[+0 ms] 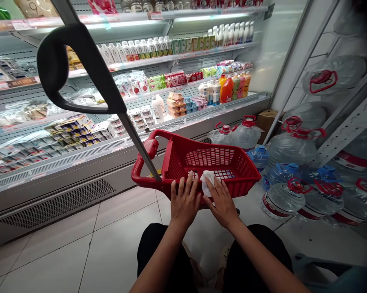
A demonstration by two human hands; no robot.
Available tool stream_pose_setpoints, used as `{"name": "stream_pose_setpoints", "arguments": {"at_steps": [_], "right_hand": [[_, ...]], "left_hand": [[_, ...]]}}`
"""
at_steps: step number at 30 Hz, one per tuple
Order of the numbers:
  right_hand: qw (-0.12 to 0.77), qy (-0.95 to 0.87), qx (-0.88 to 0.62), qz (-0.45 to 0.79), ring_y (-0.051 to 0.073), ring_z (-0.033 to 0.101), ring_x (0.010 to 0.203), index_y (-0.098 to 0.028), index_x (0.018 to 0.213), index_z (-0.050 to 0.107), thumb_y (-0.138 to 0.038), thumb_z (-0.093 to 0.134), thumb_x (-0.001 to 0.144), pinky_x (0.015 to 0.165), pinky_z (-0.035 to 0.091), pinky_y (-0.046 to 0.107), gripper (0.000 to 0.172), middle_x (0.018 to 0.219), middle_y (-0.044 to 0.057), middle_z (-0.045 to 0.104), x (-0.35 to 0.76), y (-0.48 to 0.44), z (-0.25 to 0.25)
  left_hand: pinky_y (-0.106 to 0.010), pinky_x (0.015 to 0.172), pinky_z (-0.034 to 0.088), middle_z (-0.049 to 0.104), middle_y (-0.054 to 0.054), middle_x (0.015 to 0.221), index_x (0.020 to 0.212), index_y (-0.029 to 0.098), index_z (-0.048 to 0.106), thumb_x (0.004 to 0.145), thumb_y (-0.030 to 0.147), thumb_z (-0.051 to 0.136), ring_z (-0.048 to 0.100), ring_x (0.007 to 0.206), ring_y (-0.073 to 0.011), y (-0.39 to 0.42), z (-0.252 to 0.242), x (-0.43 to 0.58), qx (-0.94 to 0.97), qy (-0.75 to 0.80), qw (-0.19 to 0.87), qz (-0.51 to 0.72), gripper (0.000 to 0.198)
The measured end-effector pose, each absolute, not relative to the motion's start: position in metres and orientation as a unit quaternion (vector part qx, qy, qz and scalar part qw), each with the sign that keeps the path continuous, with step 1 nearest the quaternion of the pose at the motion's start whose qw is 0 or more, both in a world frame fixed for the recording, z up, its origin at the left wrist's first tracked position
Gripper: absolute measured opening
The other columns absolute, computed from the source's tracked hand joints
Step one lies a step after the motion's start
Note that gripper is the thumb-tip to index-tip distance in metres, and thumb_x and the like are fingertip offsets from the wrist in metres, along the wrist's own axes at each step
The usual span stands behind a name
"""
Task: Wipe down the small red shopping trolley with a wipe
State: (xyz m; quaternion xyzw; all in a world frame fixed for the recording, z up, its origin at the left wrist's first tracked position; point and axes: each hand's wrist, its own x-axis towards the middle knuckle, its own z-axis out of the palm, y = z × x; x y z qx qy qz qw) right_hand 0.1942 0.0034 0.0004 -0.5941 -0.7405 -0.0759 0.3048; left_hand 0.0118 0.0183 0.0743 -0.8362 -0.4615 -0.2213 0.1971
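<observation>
Both of my hands are at the near side of a red plastic shopping basket (244, 188), which has perforated walls and a red handle at its left end. My left hand (185, 203) lies with fingers spread over the near rim and holds nothing. Beside it, my right hand (222, 203) presses a crumpled white tissue (207, 183) against the same rim. Part of the tissue is hidden under the fingers. A grey metal pole (140, 142) with a black loop handle (94, 67) slants up from the basket's left end.
A refrigerated display case (79, 179) with bottles, cartons and cups on its shelves runs behind the basket. Large water bottles (284, 197) with red handles crowd the floor and rack at right. Pale floor tiles (58, 244) show at lower left.
</observation>
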Motion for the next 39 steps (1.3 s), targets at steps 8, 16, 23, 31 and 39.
{"name": "stream_pose_setpoints", "arguments": {"at_steps": [8, 16, 23, 31, 39], "right_hand": [[0.322, -0.694, -0.637, -0.094, 0.029, 0.031, 0.157, -0.022, 0.167, 0.025, -0.046, 0.041, 0.108, 0.129, 0.023, 0.055, 0.066, 0.169, 0.013, 0.035, 0.228, 0.007, -0.009], [0.350, -0.771, -0.524, -0.090, 0.026, 0.027, 0.159, -0.020, 0.169, 0.013, -0.029, 0.039, 0.105, 0.128, 0.026, 0.055, 0.069, 0.168, 0.012, 0.037, 0.118, 0.025, 0.036], [0.357, -0.804, -0.464, -0.101, 0.026, 0.031, 0.157, -0.026, 0.168, 0.021, -0.025, 0.034, 0.105, 0.124, 0.032, 0.058, 0.064, 0.166, 0.007, 0.042, 0.093, 0.031, 0.045], [0.347, -0.803, -0.477, -0.087, 0.026, 0.035, 0.155, -0.017, 0.165, 0.029, -0.024, 0.045, 0.102, 0.132, 0.016, 0.054, 0.066, 0.163, 0.012, 0.046, 0.116, 0.030, 0.053], [0.376, -0.801, -0.454, -0.101, 0.026, 0.037, 0.154, -0.015, 0.168, 0.020, -0.024, 0.047, 0.101, 0.130, 0.026, 0.050, 0.073, 0.164, 0.014, 0.045, 0.088, 0.037, 0.042]], "left_hand": [[-0.047, 0.130, 0.022, 0.040, -0.007, 0.167, 0.157, 0.021, 0.049, 0.105, 0.031, 0.052, 0.041, 0.153, -0.0277, 0.019, 0.102, -0.026, -0.830, -0.460, 0.195, -0.250, 0.053], [-0.051, 0.129, 0.024, 0.020, -0.011, 0.174, 0.163, 0.021, 0.036, 0.103, 0.036, 0.052, 0.030, 0.158, -0.0292, 0.004, 0.113, -0.003, -0.847, -0.448, 0.149, -0.244, 0.064], [-0.048, 0.130, 0.024, 0.023, -0.008, 0.174, 0.167, 0.023, 0.027, 0.104, 0.039, 0.050, 0.027, 0.159, -0.0286, 0.007, 0.119, -0.011, -0.845, -0.453, 0.165, -0.232, 0.069], [-0.047, 0.130, 0.022, 0.020, -0.013, 0.174, 0.166, 0.018, 0.030, 0.108, 0.043, 0.045, 0.025, 0.160, -0.0277, 0.016, 0.120, -0.022, -0.842, -0.467, 0.158, -0.221, 0.066], [-0.047, 0.130, 0.022, 0.028, -0.011, 0.172, 0.168, 0.018, 0.024, 0.107, 0.047, 0.046, 0.029, 0.158, -0.0277, 0.023, 0.115, -0.037, -0.828, -0.483, 0.180, -0.221, 0.070]]}}
